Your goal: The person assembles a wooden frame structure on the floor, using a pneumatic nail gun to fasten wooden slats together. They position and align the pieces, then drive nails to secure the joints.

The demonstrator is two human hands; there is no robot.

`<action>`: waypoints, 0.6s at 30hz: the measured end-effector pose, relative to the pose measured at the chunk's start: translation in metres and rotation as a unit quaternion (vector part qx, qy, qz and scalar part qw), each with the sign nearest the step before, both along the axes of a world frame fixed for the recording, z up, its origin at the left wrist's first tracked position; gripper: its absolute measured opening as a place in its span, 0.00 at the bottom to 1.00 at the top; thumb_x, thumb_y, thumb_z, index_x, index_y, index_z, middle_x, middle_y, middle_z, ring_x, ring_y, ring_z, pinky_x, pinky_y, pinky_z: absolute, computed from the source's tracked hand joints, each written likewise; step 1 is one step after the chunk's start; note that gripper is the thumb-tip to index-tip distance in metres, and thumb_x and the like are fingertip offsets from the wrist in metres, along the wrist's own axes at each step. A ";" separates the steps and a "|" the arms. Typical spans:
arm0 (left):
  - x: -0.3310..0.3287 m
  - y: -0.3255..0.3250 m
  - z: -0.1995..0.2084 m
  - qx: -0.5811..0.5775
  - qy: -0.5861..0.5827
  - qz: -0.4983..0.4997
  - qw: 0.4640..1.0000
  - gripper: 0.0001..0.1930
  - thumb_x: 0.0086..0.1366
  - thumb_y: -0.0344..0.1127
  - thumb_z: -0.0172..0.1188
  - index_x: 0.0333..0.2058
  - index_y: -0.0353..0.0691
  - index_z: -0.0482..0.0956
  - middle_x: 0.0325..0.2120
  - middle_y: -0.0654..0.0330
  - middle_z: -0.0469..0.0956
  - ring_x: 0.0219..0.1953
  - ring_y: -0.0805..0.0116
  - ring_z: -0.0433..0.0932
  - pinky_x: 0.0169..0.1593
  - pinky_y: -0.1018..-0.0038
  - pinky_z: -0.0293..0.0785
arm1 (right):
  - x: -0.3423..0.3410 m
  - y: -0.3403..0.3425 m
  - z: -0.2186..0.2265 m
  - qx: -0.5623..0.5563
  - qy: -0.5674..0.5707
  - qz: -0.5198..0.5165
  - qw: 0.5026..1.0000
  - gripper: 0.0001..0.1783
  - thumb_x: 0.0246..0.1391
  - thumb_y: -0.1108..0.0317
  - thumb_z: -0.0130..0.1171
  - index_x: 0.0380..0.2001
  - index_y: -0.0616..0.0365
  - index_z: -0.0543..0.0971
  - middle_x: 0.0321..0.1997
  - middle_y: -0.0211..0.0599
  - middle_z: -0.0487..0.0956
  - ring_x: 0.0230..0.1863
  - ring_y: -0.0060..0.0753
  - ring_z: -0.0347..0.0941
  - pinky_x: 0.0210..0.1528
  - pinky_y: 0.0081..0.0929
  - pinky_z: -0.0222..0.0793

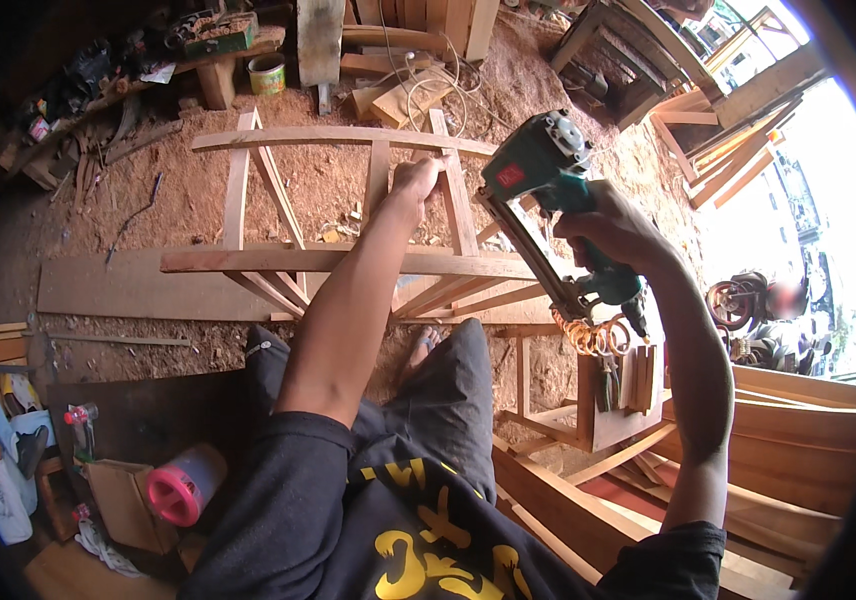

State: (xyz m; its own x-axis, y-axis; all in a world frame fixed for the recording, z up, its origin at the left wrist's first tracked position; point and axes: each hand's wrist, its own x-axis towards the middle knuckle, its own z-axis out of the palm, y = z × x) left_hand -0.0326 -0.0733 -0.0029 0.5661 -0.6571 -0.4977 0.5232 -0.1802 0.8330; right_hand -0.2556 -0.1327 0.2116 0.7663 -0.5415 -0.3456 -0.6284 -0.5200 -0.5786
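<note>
My right hand point(603, 225) is wrapped round the handle of a dark green nail gun point(540, 165), raised over the right end of a wooden frame. A coiled orange air hose point(593, 337) hangs from the gun's lower end. The frame point(323, 262) is made of pale wooden bars, with two long rails joined by slanting crosspieces. My left hand point(418, 187) reaches across the near rail and is closed on an upright crosspiece point(455, 205) just below the far rail point(323, 136). Its fingertips are partly hidden. The gun's nose is apart from the wood.
Sawdust covers the ground, with a long board point(108, 290) behind the near rail. A small wooden stand point(616, 428) holds tools at the right, beside stacked planks point(798, 450). A pink-lidded container point(176, 490) lies at the lower left. Far off are a paint can point(267, 74) and coiled cord point(435, 95).
</note>
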 end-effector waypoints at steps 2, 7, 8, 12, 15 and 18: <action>0.002 -0.002 -0.002 -0.005 0.022 0.006 1.000 0.12 0.55 0.45 0.69 0.33 0.48 0.80 0.28 0.68 0.81 0.29 0.77 0.75 0.33 0.77 0.67 | 0.007 -0.004 -0.007 0.004 0.025 -0.006 1.000 0.13 0.46 0.66 0.64 0.31 0.65 0.78 0.20 0.34 0.78 0.18 0.23 0.74 0.21 0.25 0.70; 0.005 -0.008 -0.005 0.000 0.046 0.041 0.998 0.11 0.52 0.41 0.69 0.24 0.43 0.77 0.18 0.66 0.73 0.16 0.80 0.68 0.15 0.79 0.56 | 0.019 -0.009 -0.024 0.030 0.063 -0.018 0.997 0.13 0.46 0.65 0.64 0.30 0.65 0.79 0.19 0.34 0.77 0.17 0.23 0.74 0.19 0.25 0.70; 0.005 -0.009 -0.005 0.011 0.051 0.045 0.998 0.11 0.52 0.41 0.69 0.27 0.44 0.78 0.20 0.67 0.74 0.17 0.79 0.68 0.16 0.80 0.56 | 0.019 -0.010 -0.023 0.025 0.071 -0.007 0.997 0.13 0.46 0.64 0.64 0.30 0.65 0.79 0.18 0.33 0.77 0.17 0.24 0.74 0.19 0.25 0.70; 0.009 -0.008 -0.012 0.002 0.045 0.001 0.999 0.16 0.54 0.47 0.67 0.37 0.47 0.77 0.33 0.65 0.75 0.31 0.74 0.69 0.28 0.76 0.64 | 0.018 -0.017 -0.013 -0.009 0.054 -0.009 0.998 0.14 0.47 0.63 0.65 0.32 0.65 0.80 0.19 0.34 0.78 0.18 0.24 0.75 0.21 0.26 0.71; 0.012 -0.009 -0.020 -0.008 0.038 -0.048 0.998 0.26 0.57 0.56 0.61 0.51 0.53 0.76 0.48 0.61 0.76 0.51 0.64 0.69 0.45 0.66 0.64 | 0.028 -0.024 -0.004 -0.062 -0.004 0.016 0.998 0.13 0.47 0.65 0.63 0.32 0.65 0.80 0.19 0.35 0.78 0.18 0.24 0.75 0.22 0.26 0.72; 0.012 -0.015 -0.025 0.002 0.039 -0.051 0.998 0.29 0.58 0.62 0.58 0.53 0.53 0.75 0.51 0.60 0.75 0.53 0.62 0.68 0.55 0.58 0.60 | 0.043 -0.029 0.000 -0.011 -0.012 0.011 1.000 0.13 0.47 0.65 0.63 0.32 0.65 0.81 0.18 0.35 0.77 0.18 0.25 0.76 0.21 0.26 0.72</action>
State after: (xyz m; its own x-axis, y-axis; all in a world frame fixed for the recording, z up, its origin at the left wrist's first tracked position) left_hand -0.0207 -0.0879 -0.0276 0.4552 -0.7081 -0.5398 0.5649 -0.2388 0.7898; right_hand -0.2127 -0.1621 0.2115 0.7862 -0.5318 -0.3148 -0.6026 -0.5469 -0.5812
